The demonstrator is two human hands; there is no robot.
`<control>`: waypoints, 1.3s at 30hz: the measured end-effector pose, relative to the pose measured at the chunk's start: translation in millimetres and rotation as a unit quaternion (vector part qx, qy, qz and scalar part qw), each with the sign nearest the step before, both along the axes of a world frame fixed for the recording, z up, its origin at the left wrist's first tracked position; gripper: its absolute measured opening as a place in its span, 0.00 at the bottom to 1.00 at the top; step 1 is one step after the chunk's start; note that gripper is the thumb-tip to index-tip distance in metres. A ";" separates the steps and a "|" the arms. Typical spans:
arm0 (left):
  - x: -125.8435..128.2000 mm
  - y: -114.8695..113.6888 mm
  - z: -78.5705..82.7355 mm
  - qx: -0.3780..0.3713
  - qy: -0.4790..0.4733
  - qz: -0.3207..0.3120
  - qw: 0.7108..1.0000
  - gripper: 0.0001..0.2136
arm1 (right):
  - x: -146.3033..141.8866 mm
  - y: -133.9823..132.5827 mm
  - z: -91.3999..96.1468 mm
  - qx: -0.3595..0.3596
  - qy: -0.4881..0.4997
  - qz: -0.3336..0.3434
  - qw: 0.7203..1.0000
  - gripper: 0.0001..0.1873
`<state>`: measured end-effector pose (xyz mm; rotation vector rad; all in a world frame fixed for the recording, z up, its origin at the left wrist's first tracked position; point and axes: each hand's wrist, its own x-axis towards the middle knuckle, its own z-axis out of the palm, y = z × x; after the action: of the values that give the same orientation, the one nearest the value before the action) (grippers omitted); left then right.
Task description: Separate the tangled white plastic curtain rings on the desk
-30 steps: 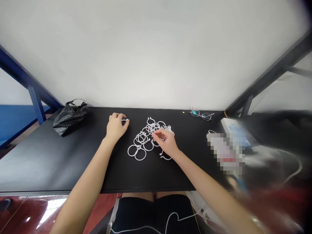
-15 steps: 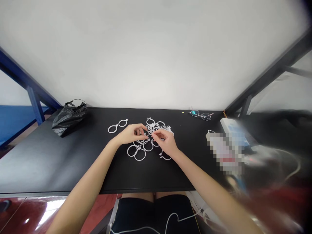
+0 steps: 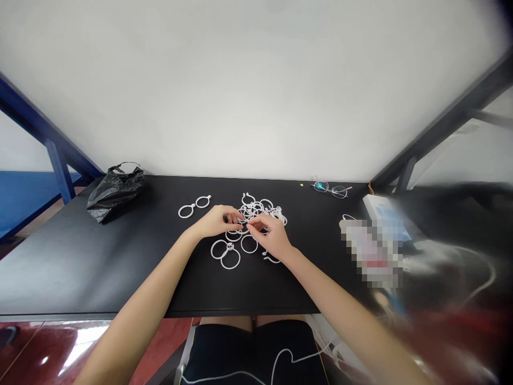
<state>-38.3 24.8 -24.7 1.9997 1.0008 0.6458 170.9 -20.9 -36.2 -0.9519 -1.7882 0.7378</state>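
Two white rings [image 3: 186,217] lay separate on the desk [image 3: 80,267], left of centre; most sat unsorted in a heap [image 3: 256,211] mid-frame. There, left hand [image 3: 216,221] and right hand [image 3: 270,235] nearly met, fingers pinched; I couldn't tell whether either grip held anything.

At six o'clock are navy-black cloth shorts [image 3: 224,355] edged with thin yellow lines [image 3: 325,369] (one down each side); toward eight, a bare left hand [image 3: 218,220] and left forearm [image 3: 148,294]; toward five, a bare right hand [image 3: 274,236] and right forearm [image 3: 344,310].
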 end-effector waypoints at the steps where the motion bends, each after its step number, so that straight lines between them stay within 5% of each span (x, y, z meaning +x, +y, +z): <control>1: -0.1 0.4 -0.9 0.003 -0.001 0.001 1.000 0.10 | -0.2 -0.2 -0.1 0.006 -0.004 0.001 1.000 0.03; 12: -1.3 3.0 -7.2 0.010 -0.004 0.019 1.000 0.08 | 2.6 3.4 -8.0 0.095 -0.100 0.020 0.990 0.03; 39: 1.2 -0.1 -2.8 -0.020 -0.013 0.024 0.999 0.10 | 2.2 3.9 -6.7 0.061 -0.133 0.044 0.988 0.08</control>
<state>-37.1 24.7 -27.6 1.9337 1.0399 0.6709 173.1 -17.0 -42.8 -0.9277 -2.0957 0.5683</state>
